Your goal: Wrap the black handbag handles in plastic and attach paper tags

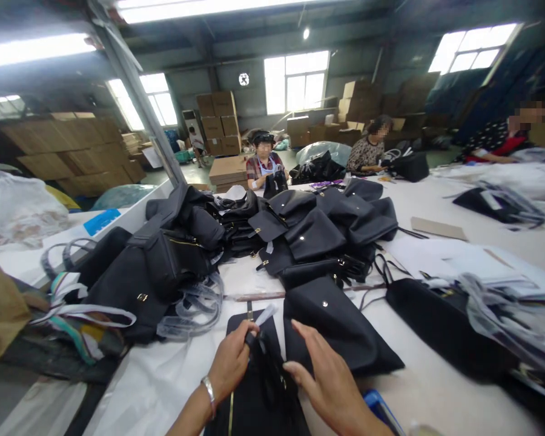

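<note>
A black bag (247, 402) with a gold zipper lies in front of me on the white table. My left hand (231, 358), with a silver bracelet at the wrist, is closed round a bunched black strap (266, 363) at the top of this bag. My right hand (324, 378) is open to the right of the strap, thumb and fingers apart, nothing visible in its grasp. Just beyond it lies a black flap-like bag piece (336, 327) with a metal snap. A clear plastic strip (267, 315) pokes up near my left fingertips.
Black bags (318, 236) are heaped across the middle, with more bags (136, 284) at left. Plastic-wrapped straps (195, 312) lie beside them. At right are another black bag (436, 321) and white sheets (485, 266). A blue object (381, 412) is near my right wrist. Several people sit beyond.
</note>
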Motion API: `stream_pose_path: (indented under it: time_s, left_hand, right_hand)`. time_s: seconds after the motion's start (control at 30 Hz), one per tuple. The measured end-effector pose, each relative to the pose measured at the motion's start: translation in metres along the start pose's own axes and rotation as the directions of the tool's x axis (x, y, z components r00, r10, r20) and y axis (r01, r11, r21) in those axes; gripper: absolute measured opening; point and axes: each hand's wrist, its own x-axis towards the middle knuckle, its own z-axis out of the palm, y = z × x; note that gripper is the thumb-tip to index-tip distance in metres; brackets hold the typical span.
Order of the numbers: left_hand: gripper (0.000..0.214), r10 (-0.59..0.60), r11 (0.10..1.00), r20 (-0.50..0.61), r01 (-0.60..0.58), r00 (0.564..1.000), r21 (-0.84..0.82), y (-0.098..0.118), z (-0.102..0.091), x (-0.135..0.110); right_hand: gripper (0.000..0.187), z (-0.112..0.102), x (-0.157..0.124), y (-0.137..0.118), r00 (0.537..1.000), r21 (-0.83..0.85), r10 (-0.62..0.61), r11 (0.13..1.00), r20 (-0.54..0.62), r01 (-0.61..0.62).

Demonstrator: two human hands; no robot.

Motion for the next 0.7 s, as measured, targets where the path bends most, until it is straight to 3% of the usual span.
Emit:
stream_pose_path:
  time_s: [0.1,0.17,0.27,0.33,0.4,0.57,0.7]
  left_hand:
    - [0.033,0.020,0.995,0.019,-0.018,1.000,-0.098,0.013,0.010,-0.008]
    - [0.034,0.035,0.987,0.005,-0.034,0.999,-0.155,0.019,0.015,-0.012]
    - [0.031,-0.036,0.988,-0.051,0.028,0.998,-0.155,0.020,0.019,-0.018]
    - [0.033,-0.054,0.996,-0.087,0.048,0.995,-0.074,0.016,0.021,-0.023]
    - [0.031,-0.023,1.000,-0.091,0.024,0.996,0.012,0.013,0.023,-0.025]
    - [0.021,0.102,0.979,0.015,-0.103,0.995,0.174,0.017,0.036,-0.025]
    - [0.021,0.223,0.927,0.164,-0.261,0.961,0.269,0.024,0.055,-0.024]
  right_hand:
    - [0.066,-0.003,0.017,-0.015,0.989,0.037,-0.127,0.991,0.073,0.125]
    - [0.067,0.004,0.026,-0.017,0.974,0.073,-0.113,0.992,0.198,0.100]
    - [0.040,0.012,0.025,-0.007,0.950,0.090,-0.040,0.996,0.310,0.013]
    - [0.021,0.009,0.012,0.002,0.955,0.044,-0.010,0.999,0.298,-0.003]
    - [0.015,-0.002,-0.006,0.009,0.965,-0.017,0.022,1.000,0.261,-0.018]
    - [0.018,-0.036,-0.055,0.015,0.982,-0.070,0.118,0.992,0.147,-0.109]
    - [0.023,-0.040,-0.071,0.005,0.983,-0.258,0.157,0.958,0.098,-0.127]
